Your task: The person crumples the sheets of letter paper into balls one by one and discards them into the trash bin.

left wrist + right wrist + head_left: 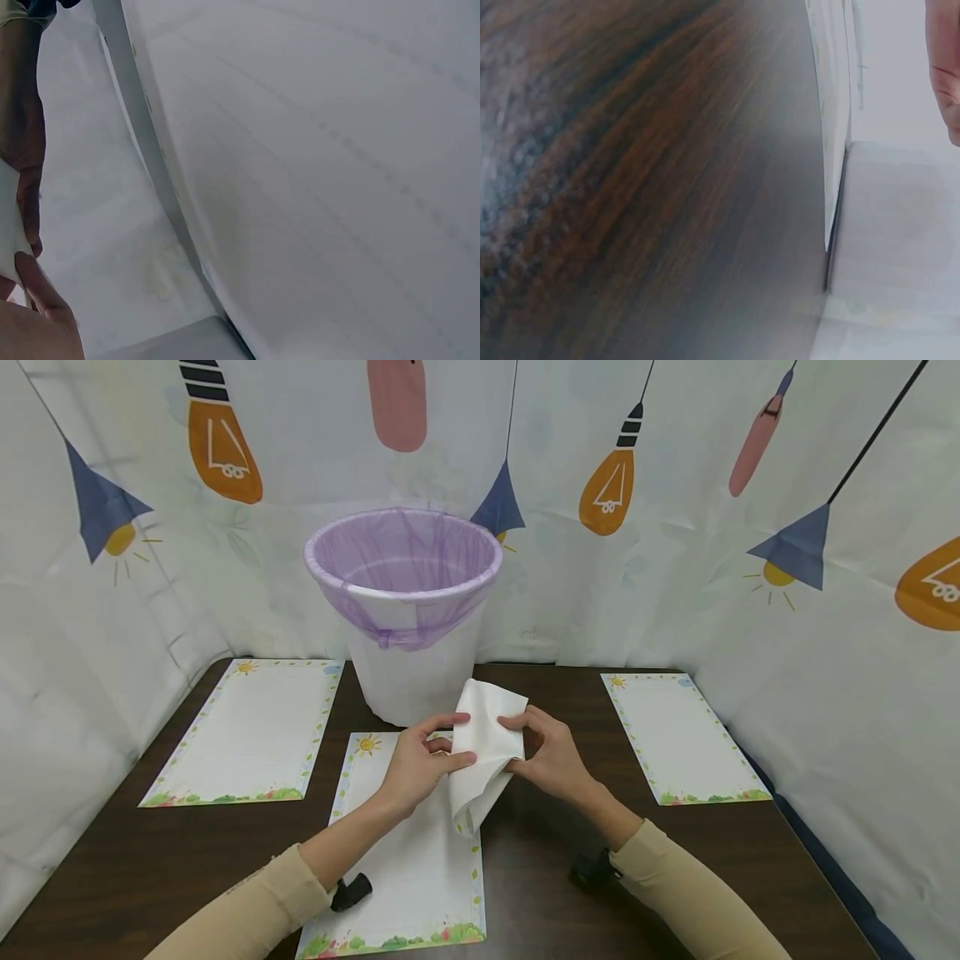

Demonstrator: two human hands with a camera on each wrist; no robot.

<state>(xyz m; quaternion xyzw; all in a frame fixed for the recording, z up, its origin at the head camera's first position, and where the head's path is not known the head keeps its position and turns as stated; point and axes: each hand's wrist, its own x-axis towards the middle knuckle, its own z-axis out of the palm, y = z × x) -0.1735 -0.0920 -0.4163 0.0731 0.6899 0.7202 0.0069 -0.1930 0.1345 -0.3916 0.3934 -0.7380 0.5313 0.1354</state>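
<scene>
A folded, soft white tissue (487,727) is held up between both hands over the table, in front of the bin. My left hand (420,764) pinches its left edge between thumb and fingers. At the opposite edge, my right hand (551,756) pinches it too, with the thumb underneath and the index finger on its face. The lower end hangs down in loose folds. In the left wrist view, part of the tissue (9,225) shows at the left border. Only some fingers (945,75) show at the right border of the right wrist view.
A white bin (416,685) with a purple liner stands at the back. White sheets with decorated borders lie on the dark table (555,893): a left sheet (243,735), a middle sheet (397,877) under the hands, and a right sheet (682,739). Printed curtains (675,593) enclose the table.
</scene>
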